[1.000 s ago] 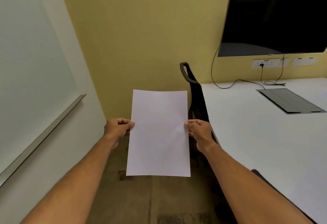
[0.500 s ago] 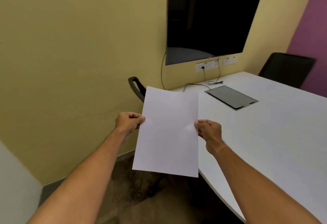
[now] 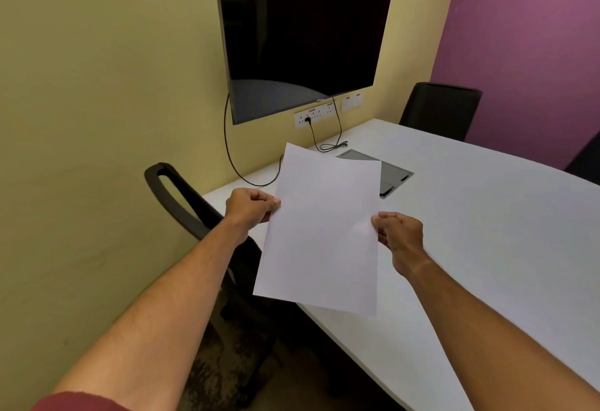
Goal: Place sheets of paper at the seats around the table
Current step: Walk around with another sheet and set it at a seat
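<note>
A blank white sheet of paper (image 3: 321, 232) hangs in the air over the near left corner of the white table (image 3: 470, 232). My left hand (image 3: 250, 207) pinches its left edge and my right hand (image 3: 399, 237) pinches its right edge. The sheet is tilted slightly clockwise. A black chair (image 3: 194, 212) stands at the table's left side, right under my left forearm. Another black chair (image 3: 438, 110) stands at the far side by the purple wall.
A dark screen (image 3: 302, 34) hangs on the yellow wall above wall sockets (image 3: 313, 115), with black cables (image 3: 331, 144) trailing onto the table. A grey cable hatch (image 3: 389, 172) is set into the tabletop behind the sheet. A third dark chair edge (image 3: 587, 160) shows at far right.
The view has swung right, from a whiteboard wall to the table and screen. Both hands kept their hold and carried the sheet over the table's corner.
</note>
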Demonstrator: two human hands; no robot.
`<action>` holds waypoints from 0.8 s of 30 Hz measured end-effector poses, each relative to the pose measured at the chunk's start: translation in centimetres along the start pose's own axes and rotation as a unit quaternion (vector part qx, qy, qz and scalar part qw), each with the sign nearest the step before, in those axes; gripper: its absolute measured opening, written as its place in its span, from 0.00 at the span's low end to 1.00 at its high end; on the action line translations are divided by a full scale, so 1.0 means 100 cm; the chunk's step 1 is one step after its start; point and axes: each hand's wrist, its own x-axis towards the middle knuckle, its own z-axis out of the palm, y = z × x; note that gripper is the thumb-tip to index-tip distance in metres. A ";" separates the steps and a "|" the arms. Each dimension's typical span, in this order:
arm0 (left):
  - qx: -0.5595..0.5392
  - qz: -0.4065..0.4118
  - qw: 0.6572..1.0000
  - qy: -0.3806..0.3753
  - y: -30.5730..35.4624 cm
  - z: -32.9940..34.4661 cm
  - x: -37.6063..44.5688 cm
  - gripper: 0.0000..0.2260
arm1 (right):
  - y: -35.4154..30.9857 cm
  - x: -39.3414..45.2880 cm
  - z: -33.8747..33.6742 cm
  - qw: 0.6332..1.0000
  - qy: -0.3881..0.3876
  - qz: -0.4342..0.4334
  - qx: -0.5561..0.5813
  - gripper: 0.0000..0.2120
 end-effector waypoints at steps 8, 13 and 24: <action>0.018 -0.006 1.000 -0.015 0.000 0.051 0.117 0.05 | 0.013 0.113 0.025 1.000 0.011 0.025 0.012 0.05; 0.038 -0.025 0.999 -0.015 -0.008 0.070 0.178 0.05 | 0.024 0.168 0.044 0.999 0.010 0.048 0.014 0.05; 0.107 -0.069 0.991 -0.034 -0.045 0.093 0.292 0.03 | 0.078 0.232 0.081 0.994 0.025 0.106 -0.002 0.06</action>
